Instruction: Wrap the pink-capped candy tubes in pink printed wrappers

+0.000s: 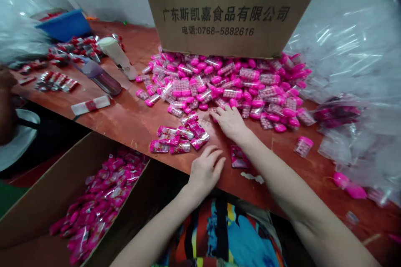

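Note:
My left hand [205,169] rests palm down on the front edge of the red table [131,117], fingers loosely together, holding nothing I can see. Just beyond it lies a small cluster of pink wrapped packets [178,137]. My right hand [230,123] reaches forward, fingers spread, touching the near edge of a big heap of small clear bottles with pink caps [232,85]. One pink packet [238,157] lies beside my right wrist. A lone pink-capped bottle [303,146] lies to the right.
A large printed cardboard box [232,8] stands behind the heap. An open carton [46,200] holding pink packets sits below the table at left. Clear plastic bags [354,87] pile at right. Two bottles [105,77] and a blue tub [64,25] lie far left; another person's arm [6,104] shows.

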